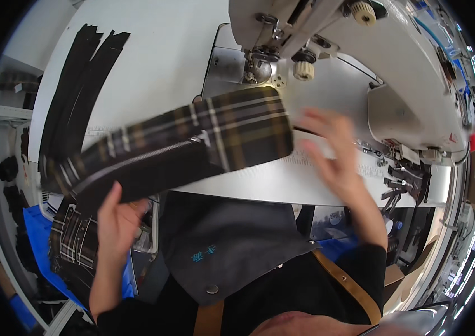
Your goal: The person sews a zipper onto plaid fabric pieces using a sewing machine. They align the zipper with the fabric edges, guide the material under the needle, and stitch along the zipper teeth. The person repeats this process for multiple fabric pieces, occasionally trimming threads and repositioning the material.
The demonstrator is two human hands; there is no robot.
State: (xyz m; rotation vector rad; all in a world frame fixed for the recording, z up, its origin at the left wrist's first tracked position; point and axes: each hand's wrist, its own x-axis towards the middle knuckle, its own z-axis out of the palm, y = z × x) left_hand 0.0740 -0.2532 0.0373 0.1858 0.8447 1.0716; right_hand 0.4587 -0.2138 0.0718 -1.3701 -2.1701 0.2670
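Note:
A long plaid fabric panel [248, 126], dark with white and tan stripes, stretches slantwise over the near part of the sewing table. A zipper [153, 159] with a small metal pull runs along it, above a plain black strip. My left hand [117, 221] pinches the panel's near edge toward its left end, thumb on top. Just beyond the rounded right end, my right hand [332, 154] is raised with fingers apart, slightly blurred, holding nothing. The sewing machine's needle area [260, 64] lies behind the panel.
Two black fabric strips [83, 89] lie at the table's left. Several zipper pieces [405, 182] sit at its right end. More plaid pieces [75, 235] rest on blue material below left. The machine arm [411, 61] overhangs the far right.

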